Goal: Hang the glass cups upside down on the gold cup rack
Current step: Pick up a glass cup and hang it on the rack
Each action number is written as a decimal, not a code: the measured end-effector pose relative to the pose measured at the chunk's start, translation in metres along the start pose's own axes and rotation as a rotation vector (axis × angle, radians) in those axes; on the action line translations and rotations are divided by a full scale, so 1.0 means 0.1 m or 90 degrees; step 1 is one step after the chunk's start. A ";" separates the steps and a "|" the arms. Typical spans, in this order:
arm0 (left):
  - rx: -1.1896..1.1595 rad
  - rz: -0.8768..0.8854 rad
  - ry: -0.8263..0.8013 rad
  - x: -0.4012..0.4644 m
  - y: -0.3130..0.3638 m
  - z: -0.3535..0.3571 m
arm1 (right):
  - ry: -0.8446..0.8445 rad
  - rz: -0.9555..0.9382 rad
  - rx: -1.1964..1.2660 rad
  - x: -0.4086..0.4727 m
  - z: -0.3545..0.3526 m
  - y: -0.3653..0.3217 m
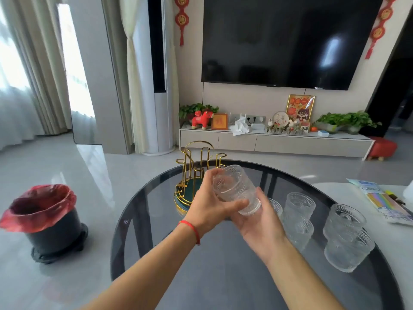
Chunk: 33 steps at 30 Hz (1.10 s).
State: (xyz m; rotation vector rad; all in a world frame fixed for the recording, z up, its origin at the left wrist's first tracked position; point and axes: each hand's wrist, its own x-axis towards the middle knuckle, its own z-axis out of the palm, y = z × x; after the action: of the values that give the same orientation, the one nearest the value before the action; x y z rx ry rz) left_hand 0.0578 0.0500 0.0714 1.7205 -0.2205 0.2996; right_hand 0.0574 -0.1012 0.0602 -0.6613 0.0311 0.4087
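Observation:
Both hands hold one textured glass cup (234, 186) tilted in the air above the dark round glass table (223, 276). My left hand (210, 206) wraps its side, with a red string on the wrist. My right hand (261, 222) supports the cup's lower end from beneath. Just behind the hands stands the gold cup rack (194, 171) on its round green base, its prongs bare. To the right, several more glass cups stand on the table, stacked in pairs: one stack (299, 218) near the hands, another (346, 238) at the table's right edge.
A black bin with a red liner (44, 218) stands on the floor to the left. A white table to the right carries a packet of coloured straws (384, 202). Beyond are a TV cabinet (274, 142) with ornaments and a wall-mounted television (288, 41).

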 end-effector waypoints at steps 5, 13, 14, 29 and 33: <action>0.188 0.129 0.123 0.16 -0.05 -0.47 | 0.174 -0.246 -0.222 0.53 0.30 -0.60; 0.403 0.058 0.133 0.60 -0.38 -0.78 | 0.220 -0.454 -0.702 1.57 1.02 -1.11; 0.400 0.052 0.126 0.63 -0.42 -0.77 | 0.216 -0.462 -0.753 1.69 1.08 -1.10; 0.398 0.067 0.194 0.81 -0.70 -0.79 | 0.134 -0.324 -1.049 2.70 1.20 -0.81; 0.425 0.060 0.168 0.81 -0.69 -0.83 | 0.118 -0.224 -1.060 2.72 1.09 -0.73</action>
State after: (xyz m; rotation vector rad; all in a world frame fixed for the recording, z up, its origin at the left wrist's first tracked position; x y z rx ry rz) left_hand 0.1497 0.1453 0.0455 2.3021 0.0009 0.7259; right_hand 0.3248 0.0102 0.1474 -2.3020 -0.2813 -0.0714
